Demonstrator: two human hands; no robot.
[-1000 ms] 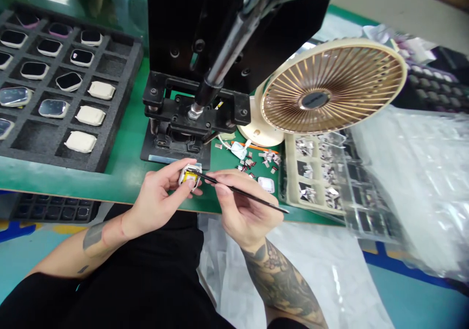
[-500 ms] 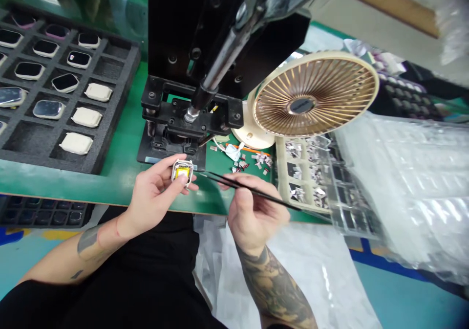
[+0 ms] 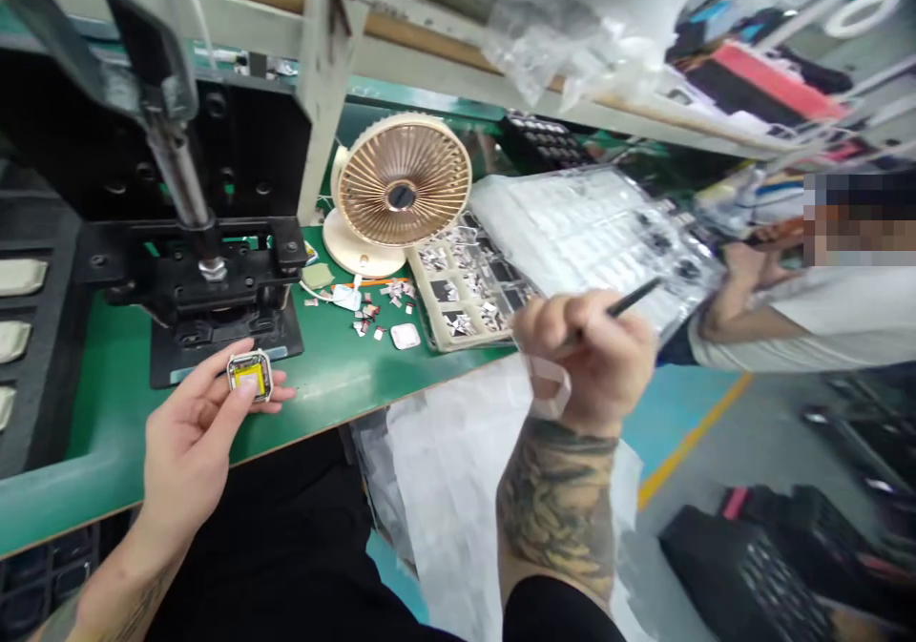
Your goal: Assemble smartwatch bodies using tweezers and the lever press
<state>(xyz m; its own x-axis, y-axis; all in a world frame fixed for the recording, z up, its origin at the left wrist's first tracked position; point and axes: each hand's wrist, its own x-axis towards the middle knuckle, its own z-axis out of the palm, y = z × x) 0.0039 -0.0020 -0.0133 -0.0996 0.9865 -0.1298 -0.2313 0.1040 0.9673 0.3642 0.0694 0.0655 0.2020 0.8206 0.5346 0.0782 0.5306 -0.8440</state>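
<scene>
1. The person's left hand (image 3: 187, 437) grips a small white-rimmed case (image 3: 252, 371) between thumb and fingers, open side up, yellow showing inside; the thumb lies across it.
2. That case sits at the near left, over the green bench (image 3: 343, 375), just on the near side of the black press (image 3: 243, 160).
3. The right hand (image 3: 591, 356), blurred, is well apart to the right, past the bench's near edge, fingers curled round a thin dark tool (image 3: 634, 297). A pale, see-through piece (image 3: 554, 389) shows below those fingers; I can't tell how it's held.
4. Between the hands, a white squarish piece (image 3: 405, 336) lies near scattered small parts (image 3: 368, 313), left of a compartmented tray (image 3: 430, 322).
5. Beyond them stands a cream fan (image 3: 403, 179).
6. At the far right, another person's hands (image 3: 751, 270) are at work.
</scene>
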